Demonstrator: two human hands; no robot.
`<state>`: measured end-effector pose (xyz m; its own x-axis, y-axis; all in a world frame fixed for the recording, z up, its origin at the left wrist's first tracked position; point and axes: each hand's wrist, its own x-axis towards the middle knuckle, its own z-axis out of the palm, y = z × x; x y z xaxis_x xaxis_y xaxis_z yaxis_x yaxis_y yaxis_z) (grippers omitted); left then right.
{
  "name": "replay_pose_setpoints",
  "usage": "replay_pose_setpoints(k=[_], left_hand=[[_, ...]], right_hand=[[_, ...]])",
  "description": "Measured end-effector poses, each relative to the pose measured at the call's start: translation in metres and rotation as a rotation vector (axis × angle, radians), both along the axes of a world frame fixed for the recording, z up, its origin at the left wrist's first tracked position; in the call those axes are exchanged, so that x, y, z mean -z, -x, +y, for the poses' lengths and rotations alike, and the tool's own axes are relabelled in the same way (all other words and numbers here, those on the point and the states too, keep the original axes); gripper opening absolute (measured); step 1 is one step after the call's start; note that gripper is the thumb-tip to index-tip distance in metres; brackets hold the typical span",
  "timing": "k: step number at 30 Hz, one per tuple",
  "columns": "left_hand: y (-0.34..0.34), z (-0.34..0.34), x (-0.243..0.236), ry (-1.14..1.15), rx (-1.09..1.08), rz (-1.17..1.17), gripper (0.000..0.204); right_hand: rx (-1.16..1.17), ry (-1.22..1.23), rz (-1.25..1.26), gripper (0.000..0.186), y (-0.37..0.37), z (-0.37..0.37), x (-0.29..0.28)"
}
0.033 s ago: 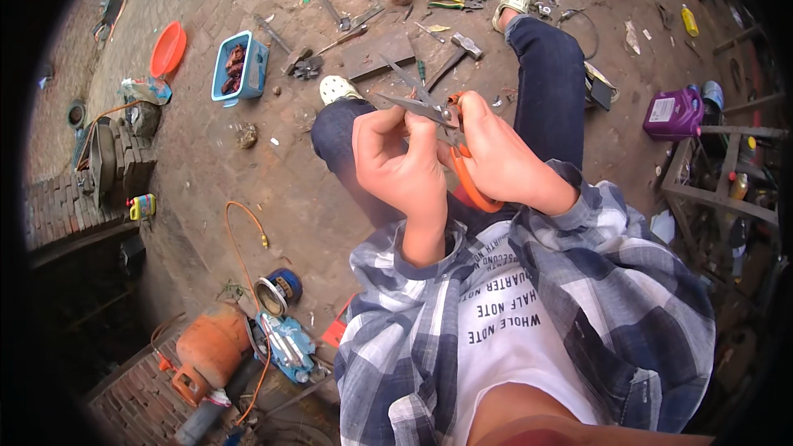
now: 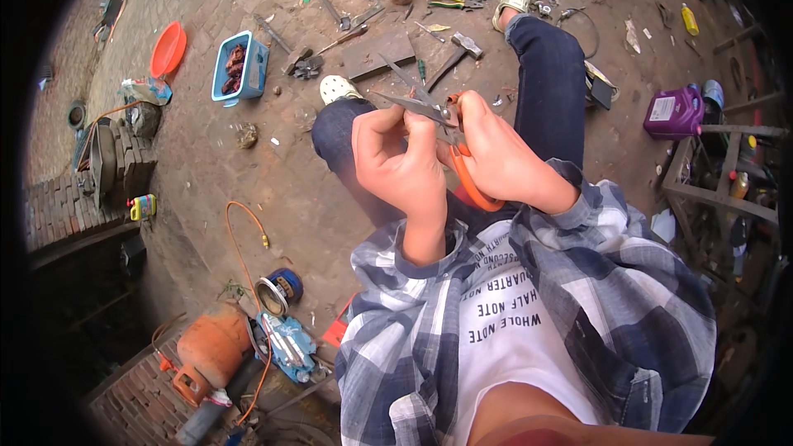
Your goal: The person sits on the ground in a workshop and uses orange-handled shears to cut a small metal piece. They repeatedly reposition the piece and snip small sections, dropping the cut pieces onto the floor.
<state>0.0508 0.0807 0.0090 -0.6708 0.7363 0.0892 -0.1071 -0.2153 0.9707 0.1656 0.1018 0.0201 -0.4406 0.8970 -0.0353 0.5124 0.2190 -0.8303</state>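
Note:
My right hand point(image 2: 505, 153) is closed around a pair of scissors point(image 2: 429, 109) with orange handles. One orange loop shows below that hand. The two grey blades stand apart and point up and to the left. My left hand point(image 2: 400, 157) is curled close beside them, its thumb and fingertips pressed together just under the lower blade. Whatever sits in that pinch, if anything, is too small or too hidden to name. Both hands are held up above my lap, between my knees.
On the ground beyond lie a hammer point(image 2: 467, 45), a flat metal plate point(image 2: 378, 56), and pliers point(image 2: 446, 2). To the left stand a blue basket point(image 2: 263, 66) and an orange basin point(image 2: 168, 49). A purple jug point(image 2: 673, 114) is at right, an orange gas cylinder point(image 2: 213, 343) at lower left.

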Motion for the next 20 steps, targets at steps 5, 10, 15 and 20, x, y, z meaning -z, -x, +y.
replay_pose_setpoints(k=[5, 10, 15, 20], left_hand=[[0.002, 0.002, 0.008, 0.022, -0.007, 0.064, 0.012], [-0.008, -0.002, 0.005, -0.075, 0.072, -0.087, 0.005], [0.015, -0.003, 0.002, -0.057, 0.209, -0.476, 0.013], [0.02, -0.004, -0.003, -0.024, 0.281, -0.492, 0.013]], right_hand=[[0.01, 0.093, 0.008, 0.041, 0.002, -0.001, 0.015], [0.074, 0.445, 0.473, 0.034, 0.001, 0.015, 0.007], [0.08, 0.255, 0.29, 0.024, -0.001, 0.011, 0.002], [0.235, 0.183, 0.432, 0.034, 0.001, 0.019, 0.008]])
